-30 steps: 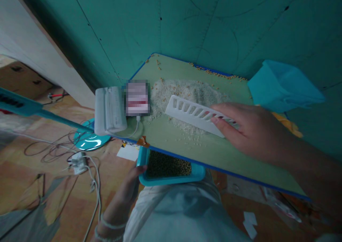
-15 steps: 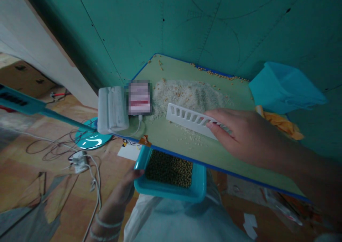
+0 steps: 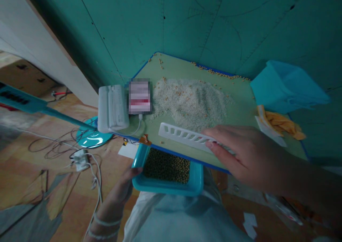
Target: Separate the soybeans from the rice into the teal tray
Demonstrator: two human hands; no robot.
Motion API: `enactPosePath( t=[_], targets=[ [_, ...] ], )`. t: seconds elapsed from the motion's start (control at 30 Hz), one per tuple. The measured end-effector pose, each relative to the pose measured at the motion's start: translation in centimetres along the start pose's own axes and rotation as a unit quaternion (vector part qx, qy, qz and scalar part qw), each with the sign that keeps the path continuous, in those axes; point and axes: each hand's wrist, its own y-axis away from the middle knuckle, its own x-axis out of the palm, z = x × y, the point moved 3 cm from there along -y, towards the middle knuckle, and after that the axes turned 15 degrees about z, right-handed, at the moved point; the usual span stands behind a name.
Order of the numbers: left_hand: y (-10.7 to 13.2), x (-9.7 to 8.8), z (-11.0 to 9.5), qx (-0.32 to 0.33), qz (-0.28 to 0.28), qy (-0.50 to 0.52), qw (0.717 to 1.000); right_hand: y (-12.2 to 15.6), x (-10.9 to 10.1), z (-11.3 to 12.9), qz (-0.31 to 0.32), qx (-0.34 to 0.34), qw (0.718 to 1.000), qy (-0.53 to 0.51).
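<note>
My right hand [image 3: 237,151] grips a white slotted plastic strip [image 3: 184,134] by its right end, low over the table between a pale heap of rice [image 3: 195,103] and the front edge. A few orange-yellow beans lie scattered on the heap. Below the table edge, my left hand [image 3: 129,179] grips the left rim of a blue plastic tub [image 3: 168,189]. Inside the tub are dark green beans [image 3: 160,167] on the left and yellowish beans [image 3: 184,171] on the right. The tub's far rim is partly hidden beneath the table edge.
On the table's [image 3: 176,66] left lie a white plastic case [image 3: 112,108] and a pixelated device [image 3: 139,96] with a cable. A blue bin [image 3: 288,87] and an orange cloth [image 3: 284,124] sit at the right. Yellow beans [image 3: 224,74] line the back edge; cables cover the floor at left.
My right hand has drawn the white strip toward the table's front edge and slightly left. The heap now spreads nearer the front. My left hand still holds the tub.
</note>
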Motion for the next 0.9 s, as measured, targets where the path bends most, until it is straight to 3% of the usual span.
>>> enactPosePath(
  t=[0.13,0.27,0.4,0.5,0.6,0.73,0.9],
  targets=[
    [0.2,-0.1,-0.1,0.003,-0.003,0.006,1.0,1.2,0.0,1.4,0.017,-0.041,0.998,-0.045],
    [0.2,0.1,-0.1,0.0,-0.008,0.006,1.0,2.2,-0.3,0.6,-0.004,-0.018,0.998,-0.053],
    [0.0,0.3,0.1,0.016,0.017,0.002,1.0,2.2,-0.9,-3.0,-0.043,0.075,0.996,-0.031],
    [-0.1,0.3,0.4,0.022,0.026,0.0,0.999,2.0,-1.2,-6.6,-0.032,0.178,0.976,-0.124],
    [-0.2,0.5,0.6,0.013,0.031,-0.002,0.999,1.4,-1.2,-9.1,-0.021,0.229,0.947,-0.222],
    [-0.3,0.7,0.6,0.01,0.035,-0.012,0.999,0.2,-0.6,-10.0,-0.001,0.221,0.938,-0.266],
    [-0.2,0.7,0.4,0.027,0.011,-0.015,0.999,-0.6,-0.5,-8.6,-0.002,0.158,0.937,-0.311]
  ],
)
